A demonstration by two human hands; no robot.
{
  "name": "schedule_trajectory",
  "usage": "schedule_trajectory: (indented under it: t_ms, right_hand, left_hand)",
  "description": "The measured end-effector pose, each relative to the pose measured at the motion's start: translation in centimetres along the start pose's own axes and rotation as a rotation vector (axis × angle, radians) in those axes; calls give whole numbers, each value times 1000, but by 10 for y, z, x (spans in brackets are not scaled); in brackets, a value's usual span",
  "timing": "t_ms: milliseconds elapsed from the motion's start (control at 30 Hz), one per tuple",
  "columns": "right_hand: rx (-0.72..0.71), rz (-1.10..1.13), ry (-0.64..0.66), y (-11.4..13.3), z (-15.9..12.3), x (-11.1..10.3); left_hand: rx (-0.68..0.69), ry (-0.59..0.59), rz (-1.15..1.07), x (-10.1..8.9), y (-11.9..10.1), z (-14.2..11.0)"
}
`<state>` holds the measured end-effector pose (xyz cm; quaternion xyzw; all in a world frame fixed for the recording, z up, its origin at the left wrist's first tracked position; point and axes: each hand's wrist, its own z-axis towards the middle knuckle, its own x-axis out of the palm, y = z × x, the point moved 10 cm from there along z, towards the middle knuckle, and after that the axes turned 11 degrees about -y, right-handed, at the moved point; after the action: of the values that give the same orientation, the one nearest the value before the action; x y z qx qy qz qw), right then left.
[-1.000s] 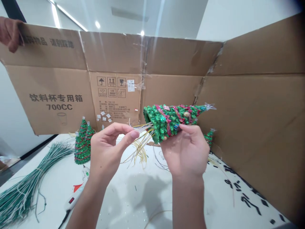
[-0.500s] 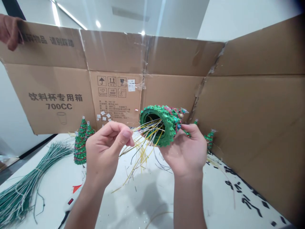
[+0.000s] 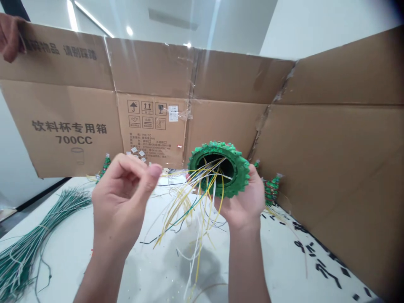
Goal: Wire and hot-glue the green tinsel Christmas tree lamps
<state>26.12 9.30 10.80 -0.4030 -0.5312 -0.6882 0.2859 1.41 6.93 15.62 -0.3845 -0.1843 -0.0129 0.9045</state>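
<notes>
My right hand [image 3: 243,206] is closed around a small green artificial Christmas tree, its hollow round base [image 3: 241,172] facing me. From the opening a bundle of thin yellow, white and green wires [image 3: 176,206] hangs down loosely over the table. To the left, apart from the base, my left hand [image 3: 123,198] is closed, thumb and forefinger together in a pinch. Whether anything thin sits between those fingertips is hidden. Behind my left hand stands another little decorated tree [image 3: 105,164], partly covered. One more tree [image 3: 273,189] stands beyond my right hand.
A tall cardboard sheet [image 3: 151,67] walls off the back and right of the white table [image 3: 151,273]. Another person's hand [image 3: 11,38] grips its top left edge. A bundle of green wires [image 3: 41,235] lies left; black scraps [image 3: 328,269] lie right.
My left hand has moved left, away from the base and the wires it was at. The tree's base has turned more towards me, and the wires now hang lower.
</notes>
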Motion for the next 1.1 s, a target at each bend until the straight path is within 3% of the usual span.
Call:
schedule_trajectory:
  t_ms: [100,233,367,467,600,833,1100]
  right_hand:
    - [-17,-32,-7,-2,-3,6]
    - [-88,-50,-21,-2,-13,19]
    - [-160,-64,-48,-2,-25,29]
    - [-246,-86,-69,1,-33,34]
    - [-257,-83,-68,-3,-38,38]
    - [-310,-98,-26,-5,-46,44]
    - [-405,-112,40,-4,-55,49]
  left_hand:
    - [71,23,77,2,-12,-4]
    - [178,224,157,27,-28,-22]
    - [107,309,224,44,-13,-31]
    - [47,347,179,53,1,-32]
    - [34,438,118,62,7,-34]
    - [2,489,124,67,13,-41]
    - [6,426,115,63,13,-40]
